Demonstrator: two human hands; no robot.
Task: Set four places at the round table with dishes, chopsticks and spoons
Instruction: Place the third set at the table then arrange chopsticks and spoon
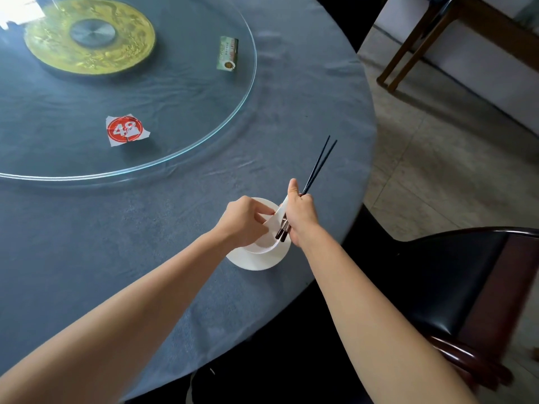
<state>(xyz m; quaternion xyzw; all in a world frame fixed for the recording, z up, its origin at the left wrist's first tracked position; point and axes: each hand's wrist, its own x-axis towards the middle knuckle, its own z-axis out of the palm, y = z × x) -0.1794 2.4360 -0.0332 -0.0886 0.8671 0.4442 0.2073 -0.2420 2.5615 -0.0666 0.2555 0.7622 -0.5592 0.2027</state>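
Note:
A white plate [256, 261] lies near the table's right edge with a white bowl [264, 244] standing on it. My right hand [300, 212] is closed around a pair of dark chopsticks [318, 164], whose tips point up and away over the cloth and whose brown ends hang over the bowl. A white spoon [277, 217] slants between both hands above the bowl. My left hand [246, 221] pinches the spoon's lower part at the bowl's rim; its upper end rests against my right hand.
The round table wears a blue cloth [116, 258]. A glass turntable [204, 126] carries a gold centre disc [90, 39], a red numbered tag [125, 130] and a small green box [228, 53]. A dark chair [466, 287] stands at the right; another wooden chair [423, 39] farther back.

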